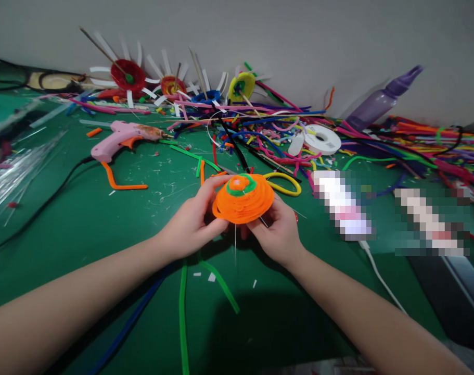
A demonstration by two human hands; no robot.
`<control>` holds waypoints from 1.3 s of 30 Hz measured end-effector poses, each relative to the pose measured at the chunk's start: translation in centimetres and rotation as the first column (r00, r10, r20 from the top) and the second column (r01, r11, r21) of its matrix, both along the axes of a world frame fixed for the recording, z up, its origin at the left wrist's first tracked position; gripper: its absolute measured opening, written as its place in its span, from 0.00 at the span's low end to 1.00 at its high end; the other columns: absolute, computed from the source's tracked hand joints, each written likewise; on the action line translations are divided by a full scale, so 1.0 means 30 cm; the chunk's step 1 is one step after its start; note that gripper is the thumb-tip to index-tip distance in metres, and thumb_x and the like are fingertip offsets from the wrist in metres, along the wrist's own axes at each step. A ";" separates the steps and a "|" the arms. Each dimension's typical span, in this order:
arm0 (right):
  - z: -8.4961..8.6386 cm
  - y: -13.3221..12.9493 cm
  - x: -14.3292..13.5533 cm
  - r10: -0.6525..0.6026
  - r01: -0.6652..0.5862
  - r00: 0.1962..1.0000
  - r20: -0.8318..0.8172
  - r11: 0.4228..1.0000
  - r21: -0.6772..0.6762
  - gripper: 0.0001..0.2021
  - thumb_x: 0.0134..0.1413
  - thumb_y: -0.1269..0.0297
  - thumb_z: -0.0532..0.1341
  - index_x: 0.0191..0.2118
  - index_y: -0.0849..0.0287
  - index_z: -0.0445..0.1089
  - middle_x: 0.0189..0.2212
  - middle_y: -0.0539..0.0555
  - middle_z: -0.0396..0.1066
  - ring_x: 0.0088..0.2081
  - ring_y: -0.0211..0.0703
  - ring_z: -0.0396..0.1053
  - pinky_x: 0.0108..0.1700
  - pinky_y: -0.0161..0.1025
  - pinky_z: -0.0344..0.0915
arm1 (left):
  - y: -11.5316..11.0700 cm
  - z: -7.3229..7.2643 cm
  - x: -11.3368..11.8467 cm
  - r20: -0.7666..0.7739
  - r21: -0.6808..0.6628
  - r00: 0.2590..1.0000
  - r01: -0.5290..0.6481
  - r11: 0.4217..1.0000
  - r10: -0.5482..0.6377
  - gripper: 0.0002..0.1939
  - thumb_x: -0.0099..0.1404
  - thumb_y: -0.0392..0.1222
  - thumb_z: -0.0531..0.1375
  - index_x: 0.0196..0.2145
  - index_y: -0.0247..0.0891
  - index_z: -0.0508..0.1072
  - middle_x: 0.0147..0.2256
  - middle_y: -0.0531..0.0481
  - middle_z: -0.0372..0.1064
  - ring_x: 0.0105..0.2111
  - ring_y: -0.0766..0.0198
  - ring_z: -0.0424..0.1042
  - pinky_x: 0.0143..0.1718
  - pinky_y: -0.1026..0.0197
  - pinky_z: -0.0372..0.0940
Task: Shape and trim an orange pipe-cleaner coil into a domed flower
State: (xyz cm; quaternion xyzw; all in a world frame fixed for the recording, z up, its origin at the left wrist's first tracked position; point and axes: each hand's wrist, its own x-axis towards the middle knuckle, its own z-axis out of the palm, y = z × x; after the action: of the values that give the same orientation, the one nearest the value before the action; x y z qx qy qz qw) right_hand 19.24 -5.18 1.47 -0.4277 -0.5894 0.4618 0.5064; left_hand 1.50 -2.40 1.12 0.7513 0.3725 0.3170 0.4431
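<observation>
Both hands hold up a coiled pipe-cleaner disc [244,204], orange with a green ring and an orange centre, domed like a small cap. My left hand [203,216] grips its left edge, thumb in front and fingers behind. On the opposite edge, my right hand [278,229] is closed on it, with its fingertips partly hidden underneath. Thin pale strands poke out below the disc. A looped yellow pipe cleaner [285,185] lies just behind my right hand. Green pipe cleaners [184,312] lie on the table nearer to me.
A pink glue gun [123,138] lies at left, its black cord trailing forward. Behind stand coiled discs with white strips and sticks, such as a red one [127,75]. Loose pipe cleaners, a white spool [322,139] and a purple bottle [377,104] line the wall. Blurred-out devices lie right.
</observation>
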 end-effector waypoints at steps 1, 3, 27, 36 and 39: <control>-0.001 0.000 0.001 0.001 -0.001 1.000 -0.002 1.000 0.002 0.10 0.49 0.64 0.67 0.34 0.54 0.65 0.26 0.48 0.70 0.19 0.34 0.68 0.21 0.35 0.72 | 0.000 0.000 0.000 0.000 0.002 1.000 -0.002 1.000 0.002 0.29 0.60 0.35 0.55 0.59 0.39 0.55 0.36 0.50 0.71 0.36 0.61 0.74 0.35 0.63 0.68; -0.003 -0.001 0.002 0.001 -0.001 1.000 -0.008 1.000 0.008 0.10 0.49 0.65 0.67 0.35 0.54 0.65 0.26 0.48 0.70 0.19 0.34 0.68 0.21 0.35 0.72 | 0.001 -0.001 -0.001 0.003 0.004 1.000 0.001 1.000 -0.001 0.29 0.60 0.35 0.55 0.59 0.39 0.55 0.37 0.50 0.71 0.37 0.61 0.73 0.35 0.63 0.68; -0.002 0.001 0.000 0.014 -0.014 1.000 -0.003 1.000 0.007 0.07 0.49 0.70 0.64 0.34 0.55 0.65 0.28 0.49 0.70 0.19 0.33 0.68 0.21 0.34 0.71 | 0.002 -0.005 -0.001 0.015 0.029 1.000 0.003 1.000 -0.004 0.29 0.59 0.34 0.55 0.58 0.38 0.55 0.31 0.53 0.69 0.35 0.62 0.73 0.35 0.63 0.67; -0.004 -0.003 0.005 0.007 -0.006 1.000 0.030 1.000 -0.013 0.07 0.48 0.69 0.64 0.34 0.56 0.65 0.29 0.50 0.71 0.19 0.33 0.68 0.22 0.34 0.72 | 0.002 0.002 0.002 0.009 0.001 1.000 0.004 1.000 -0.004 0.30 0.59 0.35 0.54 0.59 0.37 0.54 0.29 0.53 0.70 0.36 0.60 0.74 0.35 0.62 0.68; -0.004 -0.001 0.004 0.016 -0.015 1.000 0.020 1.000 -0.007 0.07 0.49 0.70 0.64 0.34 0.55 0.65 0.29 0.50 0.71 0.19 0.32 0.68 0.22 0.34 0.72 | 0.002 0.001 0.001 0.011 -0.002 1.000 0.009 1.000 -0.009 0.30 0.59 0.35 0.54 0.59 0.37 0.53 0.29 0.54 0.70 0.35 0.61 0.74 0.35 0.62 0.68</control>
State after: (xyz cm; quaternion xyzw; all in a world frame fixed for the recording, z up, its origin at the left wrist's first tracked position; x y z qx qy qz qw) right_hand 19.35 -5.21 1.35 -0.4296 -0.5962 0.4635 0.4953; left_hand 1.53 -2.34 1.15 0.7509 0.3670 0.3186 0.4472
